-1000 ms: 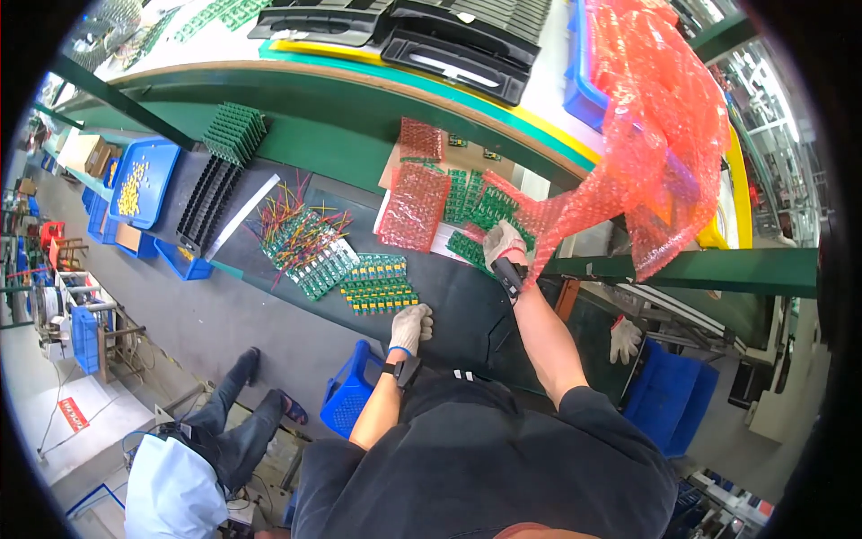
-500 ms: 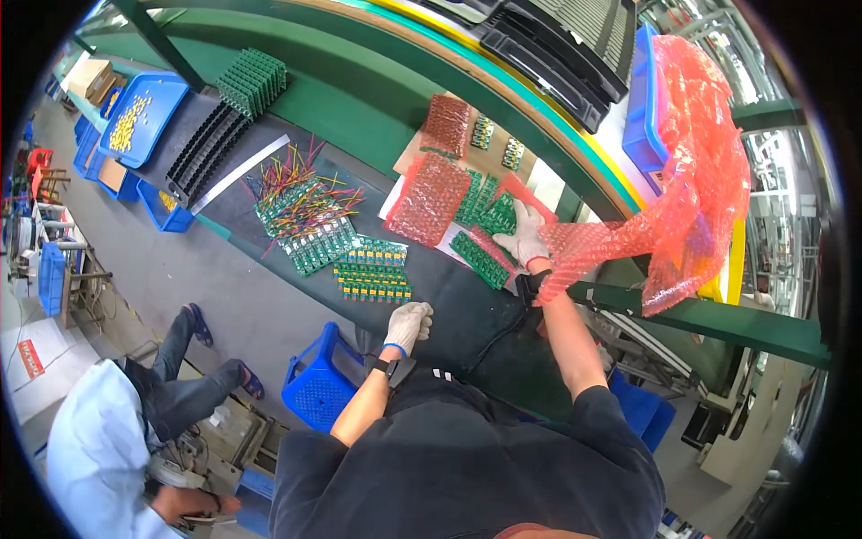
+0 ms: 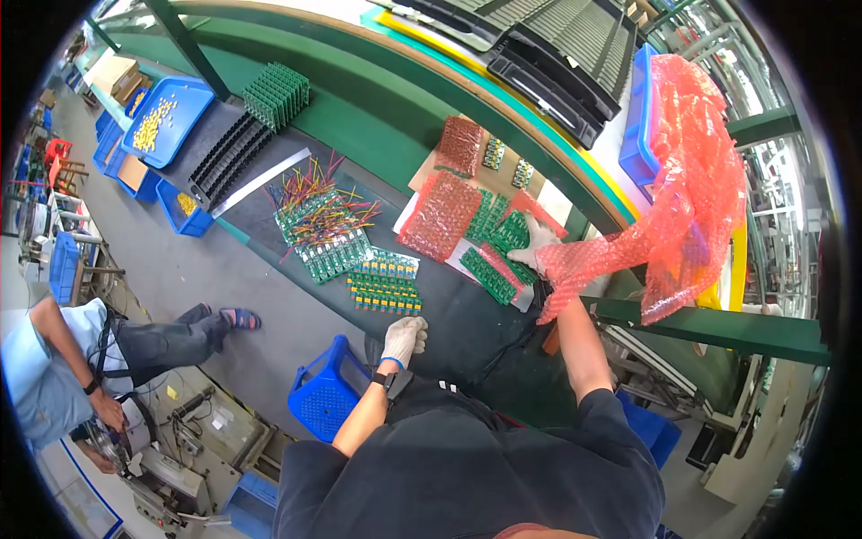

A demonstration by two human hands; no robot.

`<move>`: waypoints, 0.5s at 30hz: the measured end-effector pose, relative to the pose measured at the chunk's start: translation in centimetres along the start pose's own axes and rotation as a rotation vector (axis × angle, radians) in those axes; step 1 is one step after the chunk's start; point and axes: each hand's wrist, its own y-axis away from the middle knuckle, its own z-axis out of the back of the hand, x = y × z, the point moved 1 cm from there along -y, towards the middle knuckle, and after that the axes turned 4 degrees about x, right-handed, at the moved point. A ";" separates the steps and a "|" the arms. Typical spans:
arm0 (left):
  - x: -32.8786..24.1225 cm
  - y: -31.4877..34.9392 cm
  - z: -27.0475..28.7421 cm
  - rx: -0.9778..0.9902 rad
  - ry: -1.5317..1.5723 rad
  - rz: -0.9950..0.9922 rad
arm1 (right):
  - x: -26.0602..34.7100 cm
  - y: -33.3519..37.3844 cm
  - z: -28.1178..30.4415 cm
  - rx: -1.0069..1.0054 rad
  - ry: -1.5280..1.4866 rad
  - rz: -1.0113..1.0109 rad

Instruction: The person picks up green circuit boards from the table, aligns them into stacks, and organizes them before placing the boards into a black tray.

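My left hand point(image 3: 405, 342), in a white knit glove, is curled into a loose fist at the near edge of the bench, with nothing visible in it. Just beyond it lie panels of green circuit boards with yellow parts point(image 3: 385, 292). At the right, my gloved right hand point(image 3: 538, 244) grips the end of a green circuit board panel point(image 3: 509, 234), thumb and fingers on either side. Red bubble wrap point(image 3: 588, 256) hangs over that wrist and hides part of it. Another green panel point(image 3: 488, 274) lies nearer me, beside the thumb.
Boards with red and yellow wires point(image 3: 323, 225) lie left of centre. Bubble-wrap packets point(image 3: 440, 216) rest beyond my right hand. A shelf edge point(image 3: 575, 171) overhangs the right side. A blue stool point(image 3: 325, 395) stands by the bench; a person point(image 3: 63, 359) works at far left.
The whole view has shifted, so the bench appears lower and further right. My right hand stays at the boards, now more covered by bubble wrap. The person at left has shifted posture.
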 end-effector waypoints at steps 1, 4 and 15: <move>0.0 0.1 -0.1 -0.013 -0.020 -0.003 | -0.2 0.1 0.0 -0.008 -0.011 -0.003; -0.3 0.5 -0.3 -0.011 -0.059 -0.016 | -0.8 0.8 0.1 -0.155 -0.153 0.112; -3.9 2.1 -6.7 0.177 -0.183 -0.210 | 0.6 9.2 -6.1 -0.360 -0.976 0.464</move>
